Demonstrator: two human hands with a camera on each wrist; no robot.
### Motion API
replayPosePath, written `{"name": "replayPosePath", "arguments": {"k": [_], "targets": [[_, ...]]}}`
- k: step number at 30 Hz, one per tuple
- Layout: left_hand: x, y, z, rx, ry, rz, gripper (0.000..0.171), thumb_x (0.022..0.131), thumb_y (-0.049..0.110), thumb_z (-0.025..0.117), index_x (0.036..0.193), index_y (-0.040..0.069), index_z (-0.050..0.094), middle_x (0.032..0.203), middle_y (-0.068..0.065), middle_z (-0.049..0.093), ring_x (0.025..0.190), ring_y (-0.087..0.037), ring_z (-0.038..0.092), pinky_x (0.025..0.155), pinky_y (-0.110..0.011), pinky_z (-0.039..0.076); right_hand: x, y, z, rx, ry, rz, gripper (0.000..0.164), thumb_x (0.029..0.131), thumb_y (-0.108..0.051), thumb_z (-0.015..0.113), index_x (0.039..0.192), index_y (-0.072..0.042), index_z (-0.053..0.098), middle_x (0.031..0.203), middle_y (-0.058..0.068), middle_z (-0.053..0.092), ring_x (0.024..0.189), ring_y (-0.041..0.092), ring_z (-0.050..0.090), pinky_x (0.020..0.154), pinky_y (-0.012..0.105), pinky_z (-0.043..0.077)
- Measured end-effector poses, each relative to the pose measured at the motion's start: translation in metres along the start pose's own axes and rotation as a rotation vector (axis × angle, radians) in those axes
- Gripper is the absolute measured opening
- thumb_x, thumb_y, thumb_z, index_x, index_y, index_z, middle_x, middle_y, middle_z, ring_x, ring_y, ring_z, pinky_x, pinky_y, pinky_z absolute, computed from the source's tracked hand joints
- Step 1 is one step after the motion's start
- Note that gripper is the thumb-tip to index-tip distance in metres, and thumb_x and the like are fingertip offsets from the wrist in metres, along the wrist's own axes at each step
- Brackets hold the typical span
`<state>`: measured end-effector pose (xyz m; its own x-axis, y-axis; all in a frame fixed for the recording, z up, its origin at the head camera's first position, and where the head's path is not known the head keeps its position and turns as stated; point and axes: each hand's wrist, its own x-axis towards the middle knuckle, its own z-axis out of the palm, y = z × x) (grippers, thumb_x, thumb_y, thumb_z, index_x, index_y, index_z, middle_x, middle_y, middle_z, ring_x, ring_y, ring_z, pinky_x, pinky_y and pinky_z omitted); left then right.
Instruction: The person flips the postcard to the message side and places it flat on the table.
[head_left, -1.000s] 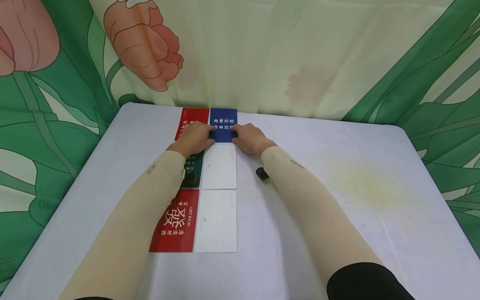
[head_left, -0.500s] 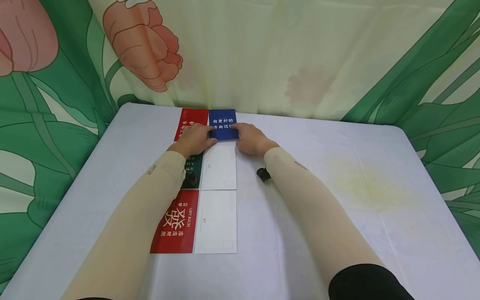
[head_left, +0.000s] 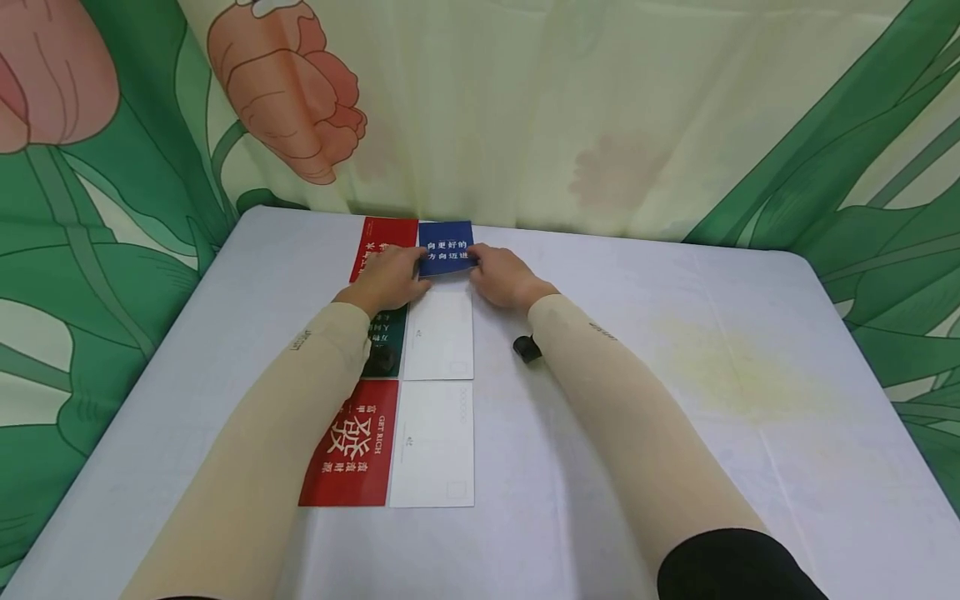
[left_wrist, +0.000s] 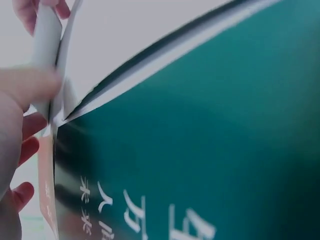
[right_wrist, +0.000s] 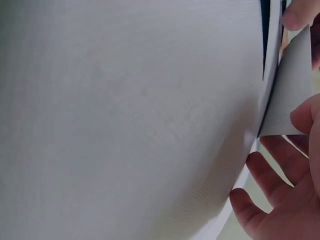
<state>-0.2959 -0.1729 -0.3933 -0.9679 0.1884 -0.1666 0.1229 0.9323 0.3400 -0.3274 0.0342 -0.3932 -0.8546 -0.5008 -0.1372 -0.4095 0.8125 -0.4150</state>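
While both hands work at the far edge of the desk (head_left: 825,467), the head view shows them apart, the left hand (head_left: 386,277) pinching the left edge of the blue card (head_left: 447,248) and the right hand (head_left: 502,275) pinching its right edge; the card is at the far end of the right column, just beside the far red card (head_left: 388,232), its near edge apparently tipped up. Nearer lie the green card (head_left: 386,346) and the middle white card (head_left: 442,337), then the near red card (head_left: 352,454) and the near white card (head_left: 432,443). With the left hand partly over the far red card, a careless sideways slip could probably push that one askew; the left sleeve (head_left: 270,433) crosses above the near red card and might drag it, though contact cannot be told. From the left wrist, the blue card's pale back stands raised beyond the green card, the thumb blurred against it; uneven lift between the hands would likely twist it. In the right wrist view, thumb and fingers clasp the bowed-looking back, so squeezing inward too hard could crease the card or let it spring free.
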Motion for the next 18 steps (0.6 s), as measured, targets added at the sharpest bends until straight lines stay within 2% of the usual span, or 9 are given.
{"name": "replayPosePath", "arguments": {"k": [5, 11, 16, 18], "targets": [[-0.002, -0.001, 0.002, -0.071, 0.078, -0.036, 0.068, 0.091, 0.017, 0.071, 0.152, 0.008, 0.041, 0.138, -0.014, 0.057, 0.134, -0.035, 0.041, 0.111, -0.058, 0.028, -0.001, 0.0, -0.002, 0.049, 0.025, -0.018, 0.052, 0.101, -0.015, 0.036, 0.151, -0.002, 0.036, 0.145, 0.013, 0.052, 0.139, 0.026, 0.042, 0.116, 0.033, 0.028], [-0.006, -0.002, -0.001, -0.113, 0.155, -0.007, 0.055, 0.094, 0.017, 0.069, 0.145, 0.009, 0.051, 0.126, -0.011, 0.064, 0.128, -0.031, 0.045, 0.106, -0.054, 0.032, -0.002, -0.001, -0.003, 0.084, 0.109, -0.046, 0.051, 0.098, -0.01, 0.042, 0.148, 0.0, 0.041, 0.133, 0.016, 0.056, 0.127, 0.029, 0.049, 0.111, 0.035, 0.034], [-0.011, 0.0, -0.006, -0.128, 0.168, 0.017, 0.049, 0.093, 0.017, 0.069, 0.14, 0.009, 0.056, 0.122, -0.01, 0.064, 0.125, -0.03, 0.044, 0.106, -0.053, 0.031, -0.003, -0.002, -0.006, 0.086, 0.226, -0.022, 0.052, 0.094, 0.0, 0.045, 0.146, 0.0, 0.044, 0.141, 0.017, 0.052, 0.134, 0.031, 0.044, 0.114, 0.034, 0.03], [-0.013, 0.0, -0.008, -0.127, 0.177, 0.025, 0.05, 0.092, 0.017, 0.07, 0.139, 0.01, 0.056, 0.12, -0.009, 0.065, 0.124, -0.03, 0.044, 0.106, -0.053, 0.031, -0.003, -0.003, -0.007, 0.103, 0.233, -0.002, 0.053, 0.095, 0.001, 0.047, 0.148, -0.002, 0.043, 0.143, 0.013, 0.053, 0.137, 0.029, 0.043, 0.115, 0.033, 0.029]]}}
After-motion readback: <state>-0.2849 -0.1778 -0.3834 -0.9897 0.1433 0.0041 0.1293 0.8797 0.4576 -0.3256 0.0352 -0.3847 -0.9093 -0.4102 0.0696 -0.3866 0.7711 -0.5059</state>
